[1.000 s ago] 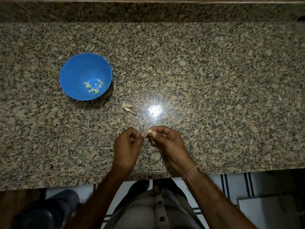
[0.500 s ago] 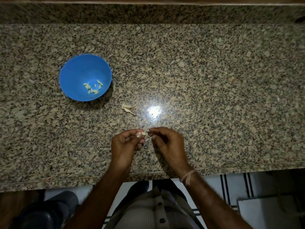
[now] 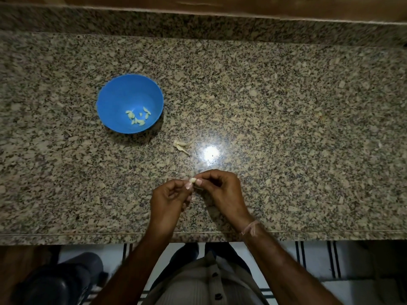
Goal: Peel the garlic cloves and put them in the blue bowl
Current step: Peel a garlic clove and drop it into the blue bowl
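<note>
On the counter [image 3: 286,128]: a speckled granite top carried a blue bowl [image 3: 119,95] left of the middle and a small heap of papery skins [image 3: 181,145] nearer the front
Bowl: it stood upright with its open side up, well apart from both hands
Inside the bowl: several pale peeled cloves [image 3: 137,117] lay loose on the bottom, gathered toward the near right side; their exact count was hard to tell
Skins: they lay between the bowl and the hands, just beside a bright glare spot [image 3: 211,153] on the stone
Garlic clove [image 3: 193,180]: it was held over the counter near the front edge, caught between the fingertips of both hands
Left hand [image 3: 167,199]: fingers were curled, with thumb and forefinger pinching the clove's left end
Right hand [image 3: 222,188]: fingers were curled, with thumb and forefinger pinching the clove's right end
Right wrist: a pale thread [image 3: 250,227] was tied round it
Below the counter edge: a light buttoned shirt [image 3: 204,287] and a striped floor showed
</note>
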